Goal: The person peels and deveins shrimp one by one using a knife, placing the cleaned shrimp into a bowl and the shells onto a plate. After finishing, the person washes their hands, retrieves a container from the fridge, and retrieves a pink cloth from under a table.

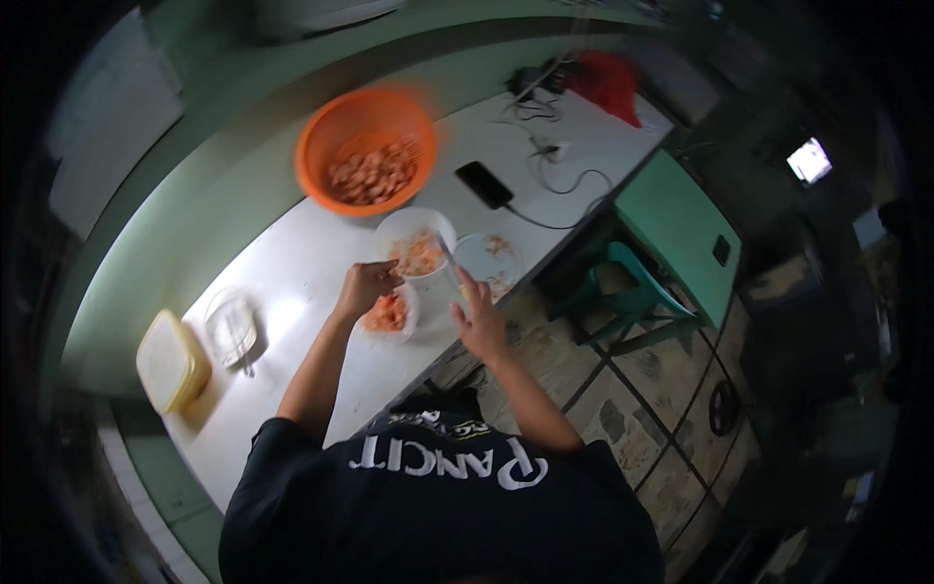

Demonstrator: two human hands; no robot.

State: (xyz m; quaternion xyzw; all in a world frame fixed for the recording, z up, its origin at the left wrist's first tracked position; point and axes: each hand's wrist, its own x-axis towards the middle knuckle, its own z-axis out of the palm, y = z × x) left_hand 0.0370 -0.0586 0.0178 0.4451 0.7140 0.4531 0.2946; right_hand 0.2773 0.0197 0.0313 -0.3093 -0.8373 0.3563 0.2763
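My right hand (476, 315) grips a knife (446, 252), its blade over the right side of a round white bowl (384, 223). Orange and pale food pieces (416, 252) lie in that bowl. At the bowl's lower left is my left hand (373, 286), fingers bent together; whether it pinches a small piece cannot be told. Just below stands a smaller clear container (410, 321) of orange-red pieces (385, 314). To the right, a round clear lid or plate (478, 252) carries orange scraps. Behind, an orange plastic basin (306, 160) holds many pinkish pieces (373, 175).
A phone (484, 185) with a cable lies on the white table (292, 255). A yellowish lidded container (173, 363) and a clear dish (231, 328) stand left. A red bag (604, 80) and cords lie at the far end. A green chair (642, 281) and green table (682, 233) stand right.
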